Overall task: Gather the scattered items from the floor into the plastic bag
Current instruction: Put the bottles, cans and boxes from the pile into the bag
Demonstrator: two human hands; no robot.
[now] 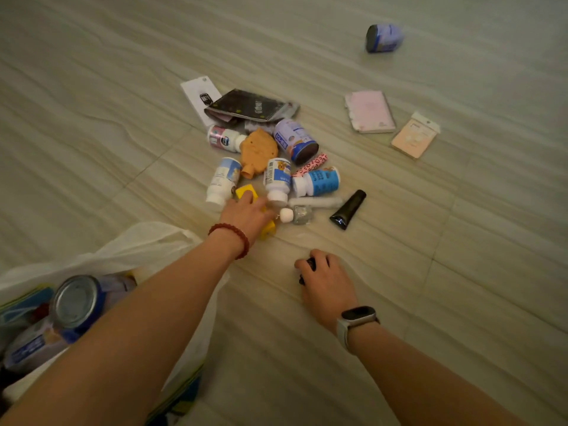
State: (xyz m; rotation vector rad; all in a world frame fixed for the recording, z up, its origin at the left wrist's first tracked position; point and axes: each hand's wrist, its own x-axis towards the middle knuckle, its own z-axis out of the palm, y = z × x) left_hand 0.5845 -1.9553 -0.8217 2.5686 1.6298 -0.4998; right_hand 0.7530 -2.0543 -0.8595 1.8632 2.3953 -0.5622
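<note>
A heap of small items lies on the floor in the middle: white pill bottles (278,179), a purple can (295,141), an orange toy (258,150), a black pouch (249,104) and a black tube (349,209). My left hand (246,215) reaches over a yellow item (246,192) at the heap's near edge, fingers curled round it. My right hand (325,278) grips a small black object (309,267) on the floor to the right. The white plastic bag (144,244) lies open at lower left with a can (78,301) and packets inside.
A second purple can (384,37) lies far off at the upper right. A pink notebook (370,111) and a peach packet (415,135) lie to the right of the heap. A white card (199,95) sticks out behind the pouch. Pale floor tiles surround everything.
</note>
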